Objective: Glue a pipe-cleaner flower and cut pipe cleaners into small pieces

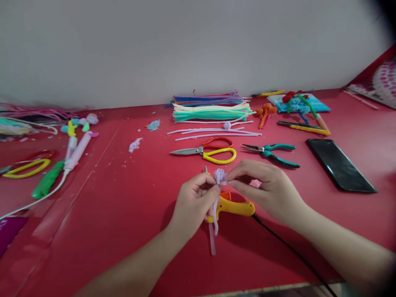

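Note:
My left hand point(193, 202) is closed around a pale lilac pipe cleaner stem point(215, 220) that hangs down below the fist. At the stem's top sits a small fuzzy lilac ball point(220, 175). My right hand point(266, 187) pinches that ball with thumb and fingers. Both hands hover just above a yellow and orange glue gun point(235, 206) lying on the red table point(123, 206), its black cord point(287, 247) running to the lower right.
Yellow-handled scissors point(213, 152) and teal pliers point(272, 152) lie just beyond my hands. Further back are bundles of pipe cleaners point(212, 111) and loose lilac ones. A black phone point(338, 165) lies right. Finished flowers point(297, 103) are far right. More tools and scissors point(27, 167) sit left.

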Action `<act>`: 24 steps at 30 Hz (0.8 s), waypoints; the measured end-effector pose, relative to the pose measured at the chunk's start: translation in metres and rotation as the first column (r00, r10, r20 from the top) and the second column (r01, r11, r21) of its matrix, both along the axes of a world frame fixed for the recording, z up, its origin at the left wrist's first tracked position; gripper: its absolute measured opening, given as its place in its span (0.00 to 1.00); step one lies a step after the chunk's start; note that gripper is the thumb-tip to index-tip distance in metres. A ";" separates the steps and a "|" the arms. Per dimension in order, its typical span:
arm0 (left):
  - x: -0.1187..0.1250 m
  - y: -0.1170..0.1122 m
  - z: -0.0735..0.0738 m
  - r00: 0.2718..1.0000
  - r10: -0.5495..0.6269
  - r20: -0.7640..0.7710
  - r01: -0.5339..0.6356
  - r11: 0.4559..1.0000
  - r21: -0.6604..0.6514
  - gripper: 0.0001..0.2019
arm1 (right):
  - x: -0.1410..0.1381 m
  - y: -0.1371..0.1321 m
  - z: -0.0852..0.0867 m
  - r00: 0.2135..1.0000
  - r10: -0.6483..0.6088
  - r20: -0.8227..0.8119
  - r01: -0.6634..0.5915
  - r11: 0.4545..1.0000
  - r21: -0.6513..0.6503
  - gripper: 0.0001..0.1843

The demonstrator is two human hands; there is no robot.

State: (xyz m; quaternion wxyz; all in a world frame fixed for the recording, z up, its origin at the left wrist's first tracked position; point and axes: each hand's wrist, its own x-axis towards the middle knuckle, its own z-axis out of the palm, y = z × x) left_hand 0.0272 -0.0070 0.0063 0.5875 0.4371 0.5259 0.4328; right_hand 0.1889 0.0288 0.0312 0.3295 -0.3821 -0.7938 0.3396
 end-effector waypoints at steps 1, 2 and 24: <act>0.001 0.000 0.000 1.000 -0.002 -0.005 0.002 1.000 -0.002 0.06 | 0.000 0.000 0.000 1.000 0.003 0.003 -0.004 1.000 0.023 0.06; 0.001 -0.001 0.000 1.000 -0.004 -0.009 0.004 1.000 -0.003 0.06 | 0.000 0.001 -0.001 1.000 0.006 0.004 -0.006 0.999 0.045 0.07; 0.005 -0.004 0.002 0.991 -0.011 -0.133 0.018 0.998 0.056 0.03 | -0.001 -0.003 -0.004 0.991 0.034 0.130 -0.062 0.975 0.213 0.08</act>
